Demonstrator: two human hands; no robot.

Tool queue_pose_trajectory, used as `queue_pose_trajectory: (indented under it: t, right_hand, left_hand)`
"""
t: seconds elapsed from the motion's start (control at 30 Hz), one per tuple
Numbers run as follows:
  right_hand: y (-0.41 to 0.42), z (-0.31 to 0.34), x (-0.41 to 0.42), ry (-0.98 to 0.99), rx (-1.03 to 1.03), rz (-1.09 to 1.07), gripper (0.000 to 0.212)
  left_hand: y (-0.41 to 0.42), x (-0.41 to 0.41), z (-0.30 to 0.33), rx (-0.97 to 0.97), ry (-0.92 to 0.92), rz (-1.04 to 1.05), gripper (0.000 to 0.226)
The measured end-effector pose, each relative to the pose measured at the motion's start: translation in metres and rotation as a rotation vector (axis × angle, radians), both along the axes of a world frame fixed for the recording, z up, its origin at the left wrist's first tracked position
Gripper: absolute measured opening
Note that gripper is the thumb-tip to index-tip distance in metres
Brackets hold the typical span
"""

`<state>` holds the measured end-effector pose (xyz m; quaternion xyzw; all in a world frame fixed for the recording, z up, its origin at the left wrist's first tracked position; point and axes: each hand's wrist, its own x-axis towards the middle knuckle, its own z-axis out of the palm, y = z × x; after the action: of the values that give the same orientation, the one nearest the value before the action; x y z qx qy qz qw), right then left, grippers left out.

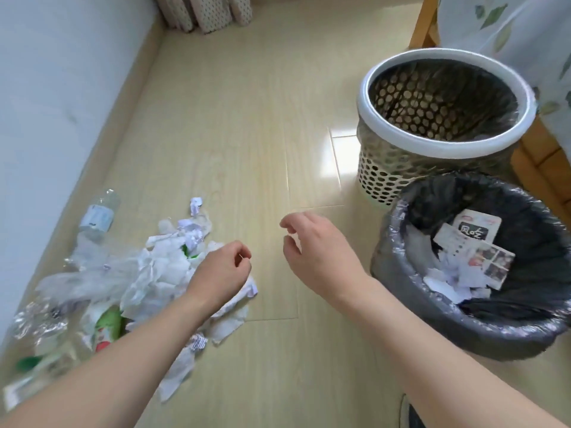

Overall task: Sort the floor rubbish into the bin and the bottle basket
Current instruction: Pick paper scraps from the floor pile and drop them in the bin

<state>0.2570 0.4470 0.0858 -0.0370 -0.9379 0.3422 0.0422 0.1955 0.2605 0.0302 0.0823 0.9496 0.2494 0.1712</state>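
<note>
Head view, the only one supplied. Pale wood-look floor [234, 125], white wall [46, 88] along the left.

Rubbish pile [139, 282] lies on the floor at about 8 o'clock from frame centre: crumpled white paper, clear plastic film, and a green-and-red wrapper [106, 330] within it. A clear plastic bottle [97, 216] with a pale label lies on its side at the pile's 11 o'clock edge, near the wall.

Left hand [221, 274] hangs over the right edge of the pile, fingers curled inward, thumb and forefinger drawn together. Whether anything sits between them cannot be told; no item is visible in the grip.

Right hand [315, 245] hovers above bare floor just right of centre, fingers loosely curled and apart, holding nothing.

Bin [401, 273] with black liner stands at 4 o'clock, containing white paper scraps and printed cards. Bottle basket [380, 180], perforated, white-rimmed, with a dark liner, stands at 2 o'clock, just behind the bin; its visible interior shows no bottle.

A wooden furniture leg [425, 23] stands at 1 o'clock, behind the basket.
</note>
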Motion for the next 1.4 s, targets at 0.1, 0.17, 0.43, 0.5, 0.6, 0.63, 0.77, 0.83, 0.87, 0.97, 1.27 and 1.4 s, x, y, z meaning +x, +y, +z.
queue_pose_trajectory:
  t: [0.1, 0.17, 0.43, 0.5, 0.6, 0.63, 0.77, 0.83, 0.87, 0.97, 1.27, 1.4]
  right_hand:
    - [-0.046, -0.041, 0.004, -0.194, -0.004, 0.119, 0.029]
    - [-0.074, -0.07, 0.012, -0.308, 0.017, 0.189, 0.025]
    - [-0.156, -0.163, 0.033, -0.537, 0.232, 0.362, 0.031]
    - [-0.167, -0.174, 0.036, -0.514, 0.304, 0.376, 0.032]
    - [-0.172, -0.178, 0.038, -0.487, 0.379, 0.363, 0.037]
    - [-0.171, -0.178, 0.038, -0.48, 0.402, 0.363, 0.038]
    - [-0.163, -0.178, 0.044, -0.487, 0.454, 0.355, 0.03]
    - [-0.159, -0.178, 0.047, -0.519, 0.462, 0.359, 0.033]
    - [-0.157, -0.178, 0.047, -0.545, 0.455, 0.361, 0.031]
    - [-0.146, -0.169, 0.047, -0.623, 0.282, 0.273, 0.014]
    - [-0.076, -0.059, 0.021, -0.454, 0.133, 0.21, 0.021]
    - [-0.059, -0.028, 0.021, -0.419, 0.096, 0.16, 0.021]
  left_hand:
    - [-0.058, 0.02, -0.026, -0.103, -0.064, -0.009, 0.01]
    - [-0.093, 0.038, -0.045, -0.169, -0.095, -0.001, 0.01]
    - [-0.168, 0.103, -0.105, -0.394, -0.1, -0.011, 0.034]
    - [-0.171, 0.107, -0.111, -0.397, -0.055, -0.003, 0.035]
    - [-0.166, 0.104, -0.115, -0.404, 0.031, -0.058, 0.035]
    - [-0.163, 0.101, -0.116, -0.409, 0.056, -0.093, 0.036]
    - [-0.152, 0.094, -0.121, -0.523, 0.081, -0.249, 0.034]
    - [-0.151, 0.094, -0.122, -0.552, 0.082, -0.278, 0.026]
    - [-0.151, 0.094, -0.122, -0.533, 0.094, -0.263, 0.023]
    - [-0.151, 0.09, -0.12, -0.323, 0.115, -0.135, 0.012]
    - [-0.153, 0.082, -0.102, -0.166, -0.076, 0.001, 0.009]
    - [-0.124, 0.086, -0.104, -0.277, -0.142, -0.099, 0.022]
